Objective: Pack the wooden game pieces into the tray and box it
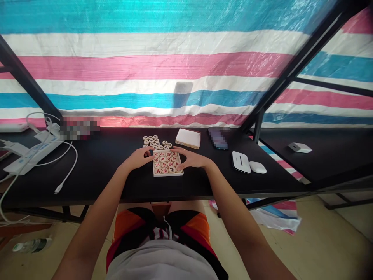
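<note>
A shallow white box [168, 174] lies on the black desk in front of me, filled with rows of round Chinese chess pieces [164, 164], nearly all with red characters. My left hand [139, 158] is curled against the box's left side, fingertips at its far corner and thumb by the edge. On the opposite side my right hand [190, 158] grips the box, fingers at the far edge and thumb over the right rim beside a piece. Just beyond the box, loose chess pieces with dark characters [150, 140] lie grouped, partly hidden by my left hand.
A white box lid or flat box [188, 138] lies behind my right hand. Further right are a blurred phone-like object [218, 138], a white device [241, 162] and a white mouse-shaped case [258, 167]. A power strip [32, 153] with cables occupies the left. Black frame bars rise at both sides.
</note>
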A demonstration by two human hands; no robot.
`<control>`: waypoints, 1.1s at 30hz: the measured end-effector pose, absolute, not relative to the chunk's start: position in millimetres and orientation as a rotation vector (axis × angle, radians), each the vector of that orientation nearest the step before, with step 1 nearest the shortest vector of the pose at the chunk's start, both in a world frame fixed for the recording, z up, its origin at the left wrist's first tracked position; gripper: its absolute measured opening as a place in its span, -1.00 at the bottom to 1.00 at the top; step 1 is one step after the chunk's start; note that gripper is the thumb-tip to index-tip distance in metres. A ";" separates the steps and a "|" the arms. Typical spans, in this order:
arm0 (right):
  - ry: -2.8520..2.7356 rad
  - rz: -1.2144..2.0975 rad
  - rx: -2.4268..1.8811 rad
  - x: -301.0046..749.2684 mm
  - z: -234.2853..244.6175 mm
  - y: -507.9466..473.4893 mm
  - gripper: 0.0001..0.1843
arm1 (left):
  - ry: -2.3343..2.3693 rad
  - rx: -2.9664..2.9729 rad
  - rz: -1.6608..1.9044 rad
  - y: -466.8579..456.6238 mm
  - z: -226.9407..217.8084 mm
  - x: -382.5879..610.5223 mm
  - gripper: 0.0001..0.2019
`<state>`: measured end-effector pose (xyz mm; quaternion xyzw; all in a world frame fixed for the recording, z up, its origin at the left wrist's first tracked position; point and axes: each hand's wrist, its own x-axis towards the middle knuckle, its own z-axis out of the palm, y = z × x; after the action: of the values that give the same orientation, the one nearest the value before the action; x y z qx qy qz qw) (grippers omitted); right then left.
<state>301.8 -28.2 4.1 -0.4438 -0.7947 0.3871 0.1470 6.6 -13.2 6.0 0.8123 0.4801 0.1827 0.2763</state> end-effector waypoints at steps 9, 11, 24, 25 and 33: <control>-2.212 1.089 -1.300 295.7 3.7 -28.2 -0.05 | 1.314 2.183 0.482 -12.7 6.0 6.5 -0.49; -2.233 1.124 -1.274 297.4 6.4 -29.2 -0.02 | 1.315 2.181 0.484 -12.5 6.1 6.4 -0.48; -2.245 1.098 -1.222 296.8 5.1 -30.1 -0.22 | 1.305 2.172 0.487 -14.2 8.0 7.3 -0.49; -2.245 1.075 -1.217 294.1 3.9 -29.8 -0.27 | 1.306 2.174 0.483 -14.5 8.5 7.3 -0.49; -2.192 0.806 -1.197 280.8 -8.5 -24.8 -0.53 | 1.302 2.177 0.477 -13.5 7.5 6.6 -0.48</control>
<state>280.8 -24.8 -8.5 -0.4409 -0.8074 0.2969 0.2560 6.6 -13.5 7.5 0.8106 0.4847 0.1775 0.2764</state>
